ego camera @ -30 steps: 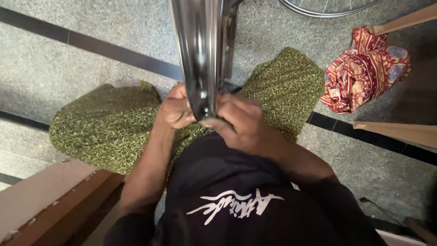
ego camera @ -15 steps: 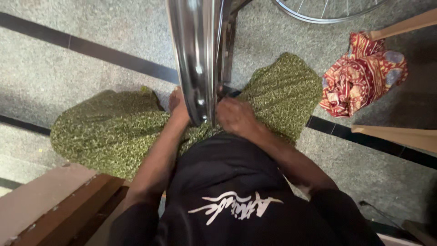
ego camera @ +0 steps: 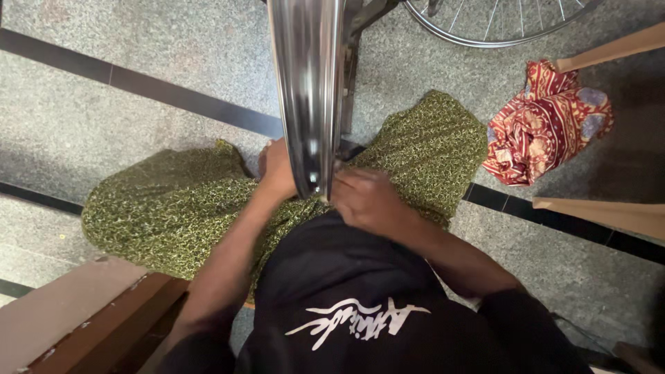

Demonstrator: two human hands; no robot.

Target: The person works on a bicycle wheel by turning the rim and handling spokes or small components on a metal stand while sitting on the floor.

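Note:
A shiny metal wheel rim (ego camera: 307, 90) stands upright on edge between my knees, running from the top of the view down to my lap. My left hand (ego camera: 278, 170) rests against the rim's left side near its lowest part. My right hand (ego camera: 366, 199) is closed against the rim's right side at the same spot. Whether the fingers hold a small part or tool is hidden by the rim. Both legs are covered in green patterned cloth (ego camera: 173, 208), and I wear a black shirt (ego camera: 353, 305).
A crumpled red patterned cloth (ego camera: 544, 125) lies on the speckled stone floor at the right. A spoked bicycle wheel (ego camera: 492, 24) shows at the top right. Wooden pieces (ego camera: 609, 215) lie at the right, and a brown wooden bench (ego camera: 90, 325) is at the lower left.
Both hands have shifted slightly apart on the rim's lower end. The left hand slid back along the left side, and the view has moved a little lower.

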